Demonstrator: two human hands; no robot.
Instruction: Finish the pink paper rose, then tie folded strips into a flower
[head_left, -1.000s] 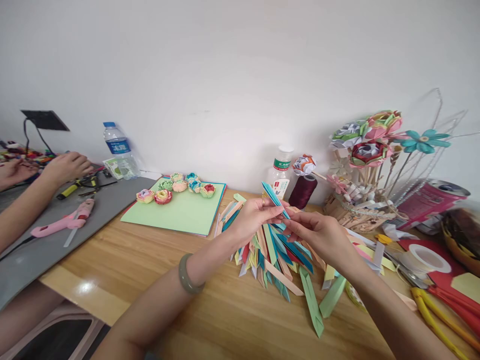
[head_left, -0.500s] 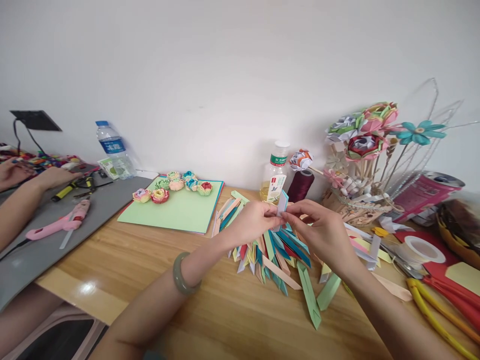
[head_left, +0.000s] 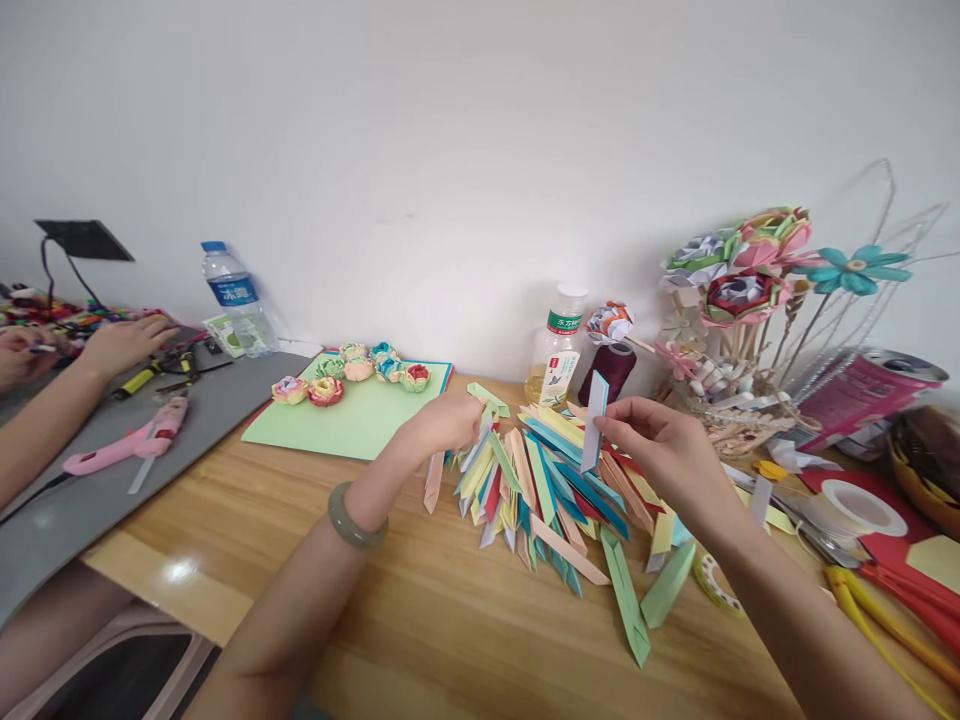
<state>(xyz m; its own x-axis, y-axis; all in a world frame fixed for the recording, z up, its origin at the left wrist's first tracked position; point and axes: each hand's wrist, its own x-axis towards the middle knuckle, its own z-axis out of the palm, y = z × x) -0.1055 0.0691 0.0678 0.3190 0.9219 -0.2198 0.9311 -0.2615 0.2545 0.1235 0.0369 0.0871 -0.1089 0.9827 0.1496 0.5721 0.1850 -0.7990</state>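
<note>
Between the thumb and fingers of my right hand (head_left: pixel 652 440), a folded paper strip (head_left: pixel 595 420), pale lilac with a blue edge, stands nearly upright. My left hand (head_left: pixel 450 422) reaches to the back left of a pile of folded paper strips (head_left: pixel 536 480) in many colours. Its fingers are bent down at a light green strip (head_left: pixel 491 400); whether they grip one is hidden. Two green strips (head_left: pixel 624 600) lie at the pile's front right. A bangle (head_left: pixel 358 517) circles my left wrist.
Small paper flowers (head_left: pixel 326 391) sit on a light green sheet (head_left: pixel 337 432). Left, another person's hands (head_left: pixel 127 345) are near a pink glue gun (head_left: pixel 131 443) on a grey mat. Behind the pile stand a bottle (head_left: pixel 556 345) and a thread spool (head_left: pixel 609 372). Yellow-handled scissors (head_left: pixel 862 610) lie right.
My left hand has let go of the lilac-and-blue strip and moved left and down to the pile. My right hand has moved slightly right, still holding the strip.
</note>
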